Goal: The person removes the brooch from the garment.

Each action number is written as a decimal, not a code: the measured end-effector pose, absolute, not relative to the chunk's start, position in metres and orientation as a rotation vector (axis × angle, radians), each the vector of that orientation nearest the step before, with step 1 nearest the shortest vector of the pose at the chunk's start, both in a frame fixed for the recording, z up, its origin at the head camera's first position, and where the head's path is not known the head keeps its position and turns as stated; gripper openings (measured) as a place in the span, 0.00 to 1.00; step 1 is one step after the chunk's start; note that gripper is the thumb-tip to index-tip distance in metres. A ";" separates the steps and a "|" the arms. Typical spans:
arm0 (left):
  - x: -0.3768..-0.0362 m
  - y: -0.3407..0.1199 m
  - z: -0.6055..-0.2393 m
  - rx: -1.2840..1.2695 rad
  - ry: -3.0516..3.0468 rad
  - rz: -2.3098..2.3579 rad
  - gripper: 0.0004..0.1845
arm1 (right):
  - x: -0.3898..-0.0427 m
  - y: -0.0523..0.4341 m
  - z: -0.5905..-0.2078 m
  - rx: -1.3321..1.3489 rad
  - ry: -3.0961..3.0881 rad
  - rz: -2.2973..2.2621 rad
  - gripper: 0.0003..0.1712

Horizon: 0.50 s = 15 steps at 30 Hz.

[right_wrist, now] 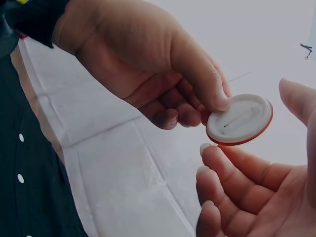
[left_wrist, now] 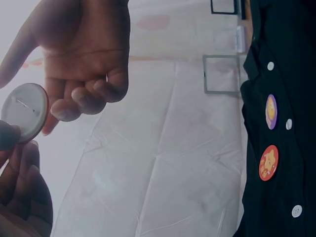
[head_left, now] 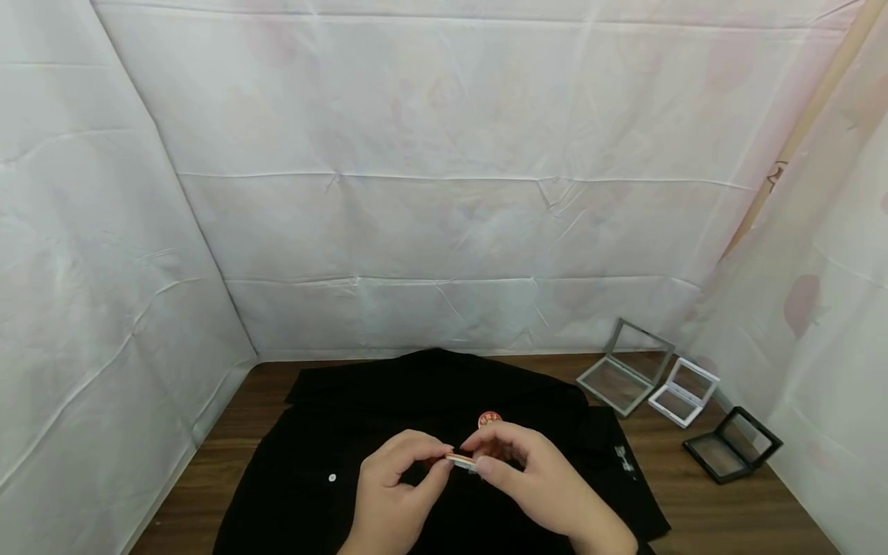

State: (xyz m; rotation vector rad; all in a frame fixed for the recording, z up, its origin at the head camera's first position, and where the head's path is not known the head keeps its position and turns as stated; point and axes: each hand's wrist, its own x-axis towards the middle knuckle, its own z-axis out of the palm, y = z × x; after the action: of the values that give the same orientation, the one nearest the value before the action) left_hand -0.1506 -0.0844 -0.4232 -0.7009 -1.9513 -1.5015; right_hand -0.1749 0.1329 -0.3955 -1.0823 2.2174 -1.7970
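Left hand (head_left: 384,495) pinches badge (right_wrist: 247,128) above shirt (head_left: 298,447), pin (right_wrist: 238,117) exposed. Right hand (head_left: 537,476) at badge's 3 o'clock, fingers relaxed, gripping nothing. Step: apparently readying pin; next move likely calls for unlatching it.

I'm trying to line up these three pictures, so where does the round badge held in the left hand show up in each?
Head: held badge, low, just right of center, nearly edge-on.
Left wrist: held badge, near left edge, about mid-height.
Right wrist: held badge, right of center, about mid-height.
Shared landmark: dark garment, at bottom, right and left respectively.
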 end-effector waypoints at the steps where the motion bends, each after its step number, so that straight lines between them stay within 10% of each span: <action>1: -0.151 -0.084 -0.424 -0.723 -1.928 -1.480 0.11 | -0.177 0.134 -0.394 -1.073 2.140 -1.802 0.12; 15: -0.158 -0.081 -0.426 -0.956 -1.699 -1.354 0.05 | -0.202 0.135 -0.376 -1.084 1.714 -1.533 0.20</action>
State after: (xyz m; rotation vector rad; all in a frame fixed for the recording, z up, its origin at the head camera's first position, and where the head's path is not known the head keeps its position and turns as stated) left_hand -0.1582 -0.0813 -0.4256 -0.9565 -1.6992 -1.3544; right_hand -0.2021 0.1352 -0.3757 -1.0836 1.7140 -1.5335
